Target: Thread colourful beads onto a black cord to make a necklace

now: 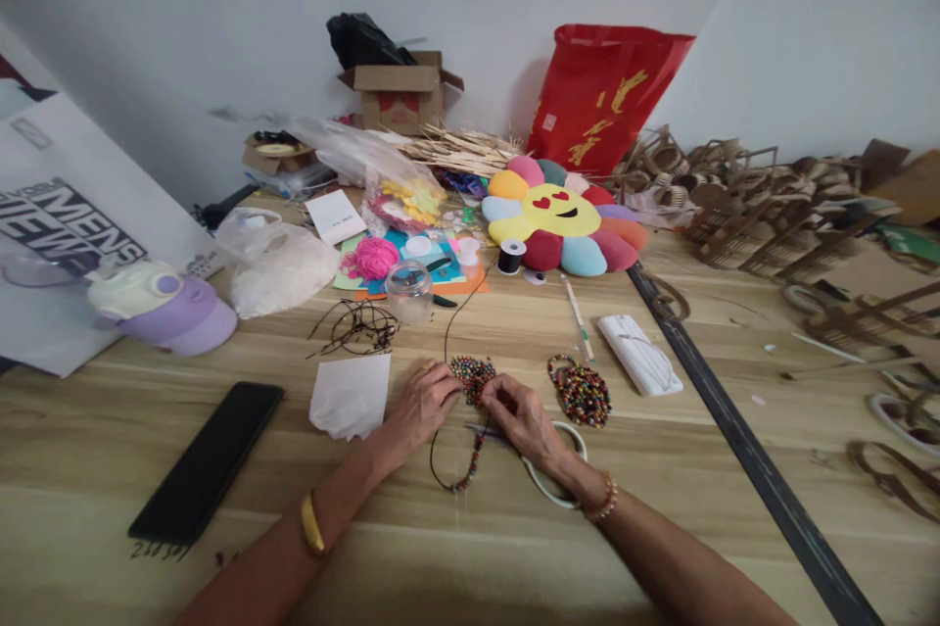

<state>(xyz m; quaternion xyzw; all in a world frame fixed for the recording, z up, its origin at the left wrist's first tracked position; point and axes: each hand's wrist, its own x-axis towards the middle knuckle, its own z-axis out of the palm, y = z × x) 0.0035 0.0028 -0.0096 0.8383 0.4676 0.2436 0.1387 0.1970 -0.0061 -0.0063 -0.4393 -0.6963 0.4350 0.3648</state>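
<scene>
A small pile of loose multicoloured beads (470, 369) lies between my hands. My left hand (426, 399) is at its left edge, thumb and fingers drawn together; anything between the fingertips is too small to make out. On the right edge, my right hand (523, 418) pinches a black cord near the beads. That cord (432, 462) loops down towards me with a short row of strung beads (470, 471) on it, and a length runs up towards a black spool (511, 257). Partly under my right wrist lie scissors with white handles (556, 494).
Strung beads (582, 393) lie coiled at right, near a white power bank (640, 355). Left are a white paper (371, 381), a black phone (208, 459) and tangled cords (359, 327). Behind stand a clear jar (409, 291), pink yarn (374, 259) and a flower cushion (562, 212).
</scene>
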